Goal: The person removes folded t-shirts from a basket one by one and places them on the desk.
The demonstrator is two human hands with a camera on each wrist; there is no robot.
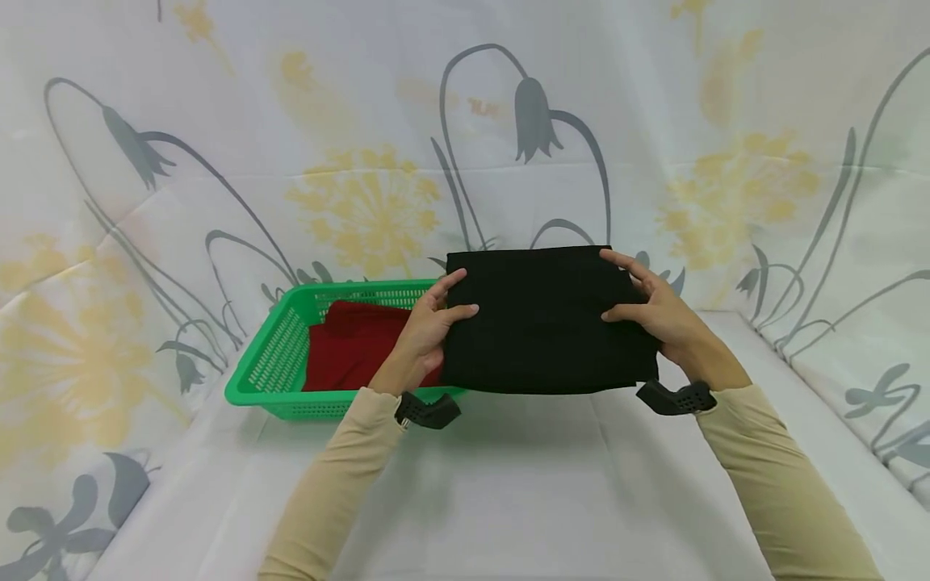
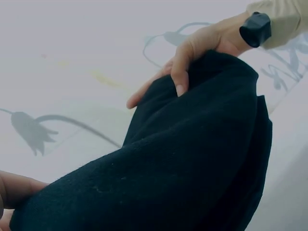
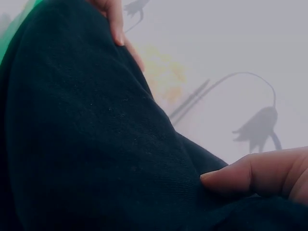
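Observation:
A folded black cloth (image 1: 545, 323) is held up between both hands, its front face spread nearly flat toward the head camera. At its left side my left hand (image 1: 424, 332) pinches the edge, thumb in front. My right hand (image 1: 670, 321) grips the opposite side the same way, with the thumb over the front and the other fingers partly behind. In the left wrist view the cloth (image 2: 159, 159) bows between the hands and shows loose layers along its lower right edge. The right wrist view has the right thumb (image 3: 250, 175) pressing into the fabric.
A green plastic basket (image 1: 279, 355) with mesh sides stands on the white-covered table (image 1: 523, 492), behind and left of the left hand. Folded dark red cloth (image 1: 356, 343) lies in it. A curtain with a flower print (image 1: 349, 97) hangs behind and along the sides.

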